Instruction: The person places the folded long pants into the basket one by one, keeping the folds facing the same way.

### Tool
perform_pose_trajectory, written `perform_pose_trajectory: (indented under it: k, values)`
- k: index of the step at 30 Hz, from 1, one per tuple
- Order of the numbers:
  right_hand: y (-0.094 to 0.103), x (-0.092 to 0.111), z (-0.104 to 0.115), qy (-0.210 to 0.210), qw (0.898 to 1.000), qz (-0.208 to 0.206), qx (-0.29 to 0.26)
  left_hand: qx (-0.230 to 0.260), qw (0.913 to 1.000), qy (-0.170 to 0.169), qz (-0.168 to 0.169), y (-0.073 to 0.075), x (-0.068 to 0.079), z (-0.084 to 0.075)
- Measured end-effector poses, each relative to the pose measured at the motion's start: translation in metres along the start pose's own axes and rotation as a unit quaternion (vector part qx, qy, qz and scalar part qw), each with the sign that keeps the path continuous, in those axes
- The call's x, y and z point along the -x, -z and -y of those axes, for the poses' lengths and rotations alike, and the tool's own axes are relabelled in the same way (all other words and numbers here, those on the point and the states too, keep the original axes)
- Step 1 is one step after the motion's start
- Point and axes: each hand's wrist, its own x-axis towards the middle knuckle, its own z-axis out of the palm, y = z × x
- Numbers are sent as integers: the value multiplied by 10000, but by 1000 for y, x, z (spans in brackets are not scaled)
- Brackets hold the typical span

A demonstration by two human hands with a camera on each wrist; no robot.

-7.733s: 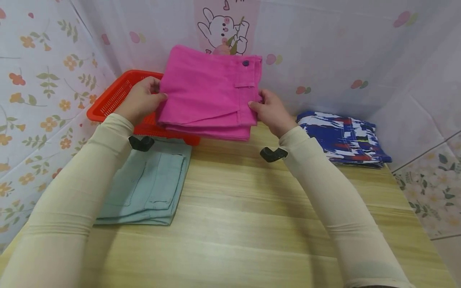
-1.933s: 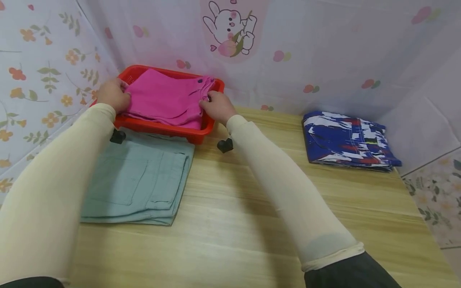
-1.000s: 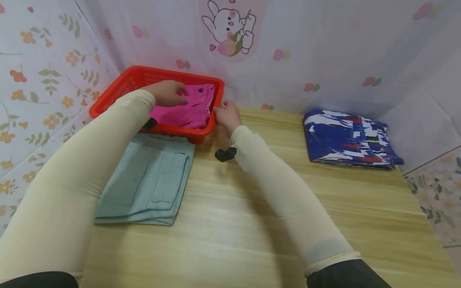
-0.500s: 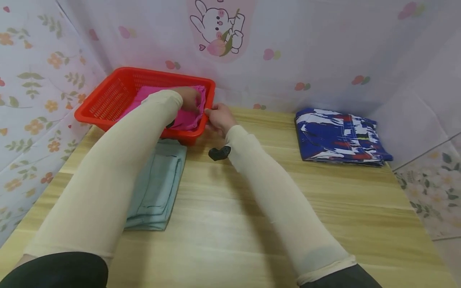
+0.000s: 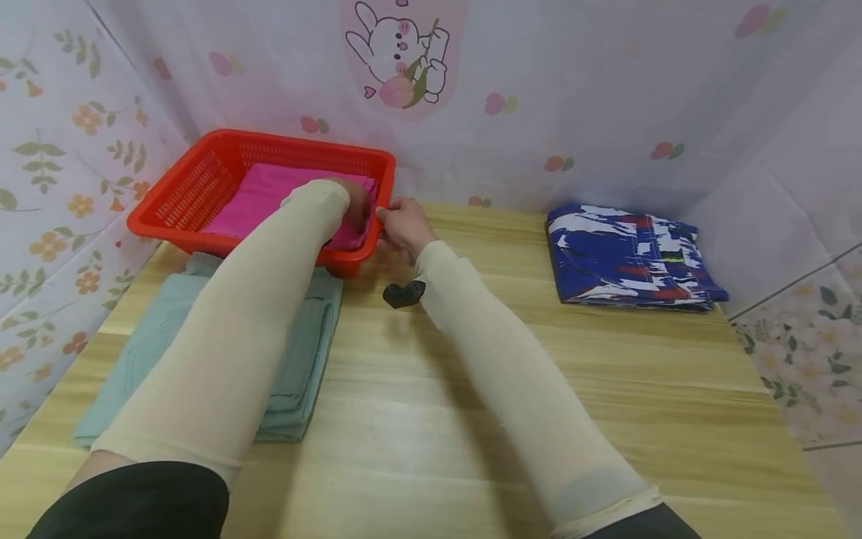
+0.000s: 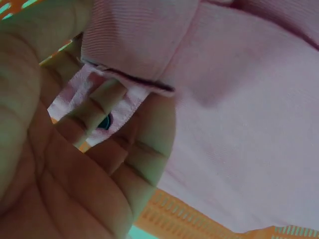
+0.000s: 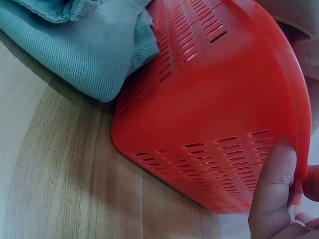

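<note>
Folded pink trousers point(image 5: 259, 193) lie inside the red plastic basket point(image 5: 176, 233) at the back left. My left hand point(image 5: 358, 201) reaches down to their right end. In the left wrist view its fingers point(image 6: 142, 149) are bent under an edge of the pink fabric, beside a dark button; the thumb tip is partly hidden. From outside, my right hand point(image 5: 406, 227) pinches the basket's right rim. The right wrist view shows the thumb point(image 7: 273, 184) against the outer wall. Pale green folded trousers point(image 5: 144, 340) lie in front of the basket, partly covered by my left arm.
A folded blue, white and red patterned garment point(image 5: 622, 258) rests at the back right of the wooden table point(image 5: 512, 434). Printed curtains point(image 5: 512, 45) stand behind and at the left. Bare wood lies between the basket and the patterned garment.
The pink trousers, earlier held up in both hands, now lie in the basket. My left hand has crossed to their right end. The right hand has moved onto the basket's rim.
</note>
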Motion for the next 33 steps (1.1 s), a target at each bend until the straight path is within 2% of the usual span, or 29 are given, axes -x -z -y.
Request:
perform_pose_trajectory:
  k: [6, 10, 11, 13, 15, 17, 18, 21, 23, 24, 25, 30, 33]
  values:
    - [-1, 3, 1, -72, 9999, 39, -106, 129, 9999, -93, -66, -7, 1, 3]
    - [-2, 3, 1, -75, 9998, 40, -190, 346, 9992, -171, -127, -9, -2, 4]
    - [-2, 2, 1, -72, 9998, 41, -202, 498, 9986, -99, -150, -10, -4, 4]
    - [-2, 1, 1, -63, 9998, 54, -201, 927, 9953, 116, -239, -12, -19, 3]
    - [0, 1, 1, -43, 9997, 64, -216, 1142, 9925, 247, -367, -15, -32, 1]
    - [1, 0, 1, -16, 9997, 66, -237, 1751, 9819, 526, -487, -18, -41, 0]
    - [2, -1, 1, -1, 9997, 61, -248, 1913, 9789, 564, -434, -17, -52, 0]
    - [3, -1, 1, 21, 9996, 58, -290, 1700, 9845, 286, -332, -15, -48, 1]
    - [3, -1, 2, 7, 9996, 60, -271, 1313, 9911, 8, -235, -14, -49, 1]
    - [3, -1, 2, -2, 9997, 59, -253, 1132, 9933, -78, -236, -13, -45, 1]
    - [2, -1, 2, -15, 9997, 62, -235, 958, 9948, -126, -323, -14, -35, 0]
    - [2, 0, 2, -48, 9998, 42, -178, 1317, 9904, 245, -328, -15, -14, 0]
    - [2, 0, 1, -61, 9998, 54, -188, 1513, 9873, 371, -304, -16, -11, 0]
